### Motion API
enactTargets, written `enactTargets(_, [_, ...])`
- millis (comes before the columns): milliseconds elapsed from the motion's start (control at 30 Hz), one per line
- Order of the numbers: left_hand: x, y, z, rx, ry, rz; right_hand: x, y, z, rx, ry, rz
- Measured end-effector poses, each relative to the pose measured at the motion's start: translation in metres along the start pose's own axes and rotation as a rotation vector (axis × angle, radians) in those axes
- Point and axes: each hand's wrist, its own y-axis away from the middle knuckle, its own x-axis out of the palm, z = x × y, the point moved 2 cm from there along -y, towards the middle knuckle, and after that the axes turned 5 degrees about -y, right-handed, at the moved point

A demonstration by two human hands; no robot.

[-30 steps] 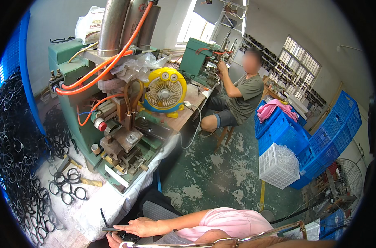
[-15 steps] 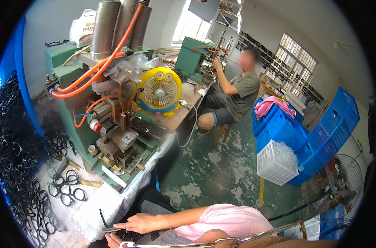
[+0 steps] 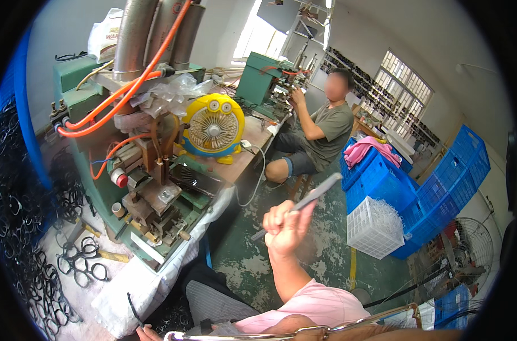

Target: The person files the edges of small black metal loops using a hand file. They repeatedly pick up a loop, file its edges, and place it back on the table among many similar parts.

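My right hand (image 3: pixel 286 228), at the end of a pink sleeve, is raised over the floor with its fingers wrapped round a flat grey metal file (image 3: pixel 322 190). The file's broad end points up and right, and its thin end sticks out below the fist. Only the fingertips of my left hand (image 3: pixel 149 334) show at the lower edge. They pinch a thin black eyeglass temple (image 3: pixel 133 308) that stands up beside the white-covered table edge; whatever else that hand holds is hidden.
A green press machine (image 3: pixel 162 204) stands on the bench, a yellow fan (image 3: pixel 214 131) behind it. Loose black eyeglass frames (image 3: pixel 81 264) and a hammer (image 3: pixel 112 257) lie at left. A co-worker (image 3: pixel 326 125) sits farther off. Blue crates (image 3: pixel 378 176) and a white basket (image 3: pixel 372 230) stand right.
My right hand has lifted the file away from my left hand, swinging up and to the right. The left hand has sunk lower at the edge. The view has shifted slightly.
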Motion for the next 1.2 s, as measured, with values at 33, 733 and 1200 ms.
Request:
enactTargets(33, [0.004, 0.008, 0.003, -0.010, 0.025, -0.019, 0.003, -0.002, 0.003, -0.002, -0.032, 0.016])
enactTargets(733, [-0.004, -0.024, -0.004, 0.014, -0.016, -0.046, 0.052, 0.242, -0.079, 0.567, 0.682, 1.210])
enactTargets(1200, [-0.017, -0.038, -0.017, -1.114, 0.297, 0.540, 0.052, 0.246, -0.078, 0.577, 0.647, 1.146])
